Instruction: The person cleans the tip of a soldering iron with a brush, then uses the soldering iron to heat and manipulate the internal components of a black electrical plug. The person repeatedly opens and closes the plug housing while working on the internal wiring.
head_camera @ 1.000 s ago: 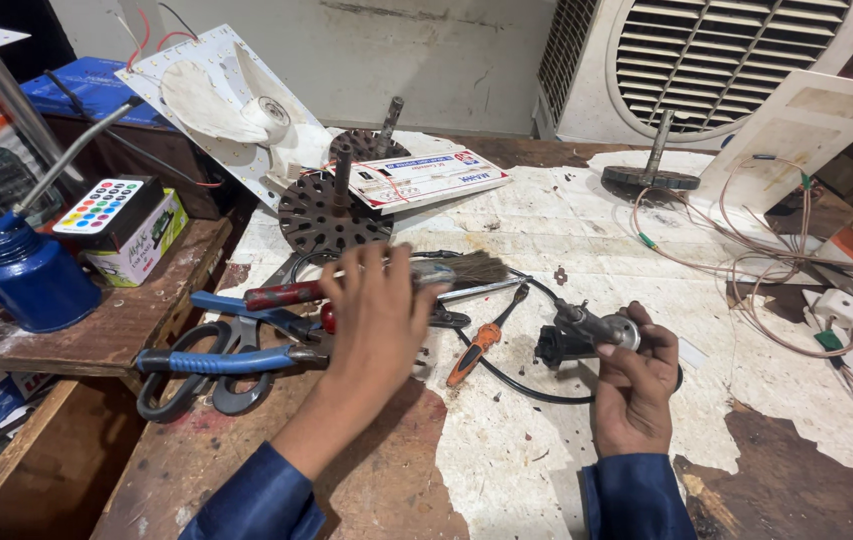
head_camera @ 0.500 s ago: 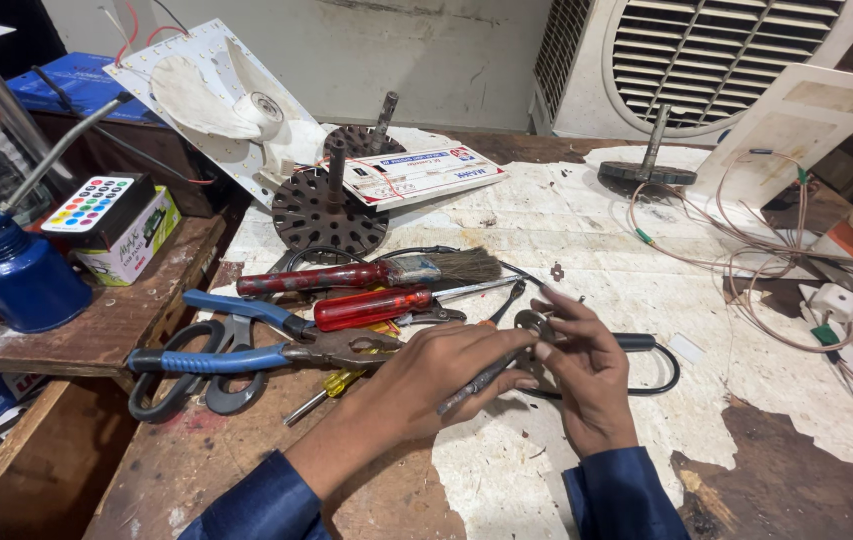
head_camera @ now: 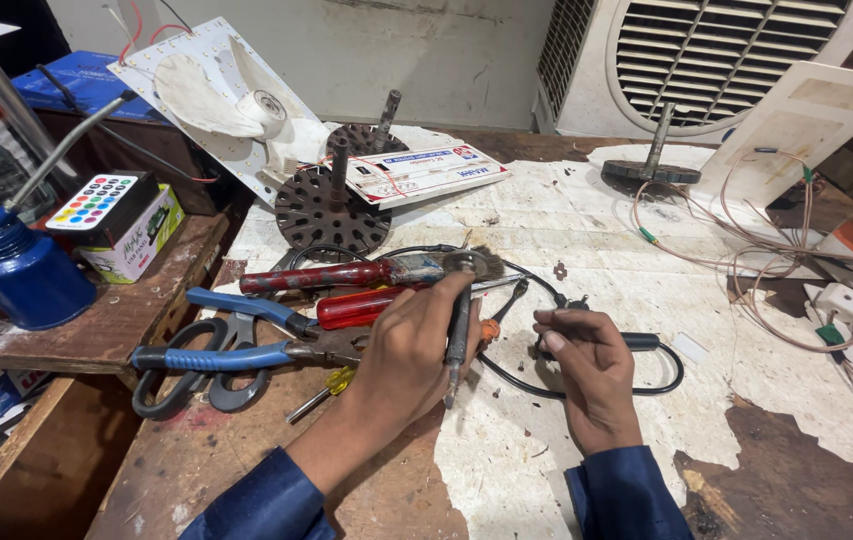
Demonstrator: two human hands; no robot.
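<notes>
My left hand point(head_camera: 411, 345) grips a slim dark-shafted tool point(head_camera: 457, 335), held nearly upright with its tip on the paper-covered bench. My right hand point(head_camera: 591, 370) sits just to its right, fingers closed on a small black part point(head_camera: 561, 335) joined to a looping black cable point(head_camera: 661, 365). The two hands are a few centimetres apart. Left of my left hand lies a heap of tools: a red-handled brush point(head_camera: 326, 275), a red screwdriver handle point(head_camera: 356, 305), blue-handled pliers point(head_camera: 236, 330) and black scissors point(head_camera: 186, 390).
A perforated metal rotor disc point(head_camera: 331, 210) and a white fan blade point(head_camera: 226, 100) lie at the back. A blue oil can point(head_camera: 16, 275) and a remote with coloured buttons point(head_camera: 96, 200) stand at the left. Thin copper wires point(head_camera: 746, 250) trail at the right, in front of an air cooler point(head_camera: 726, 60).
My left hand left the tool heap, moved right with a slim tool, and now holds it upright beside my right hand. My right hand stayed on the small black part.
</notes>
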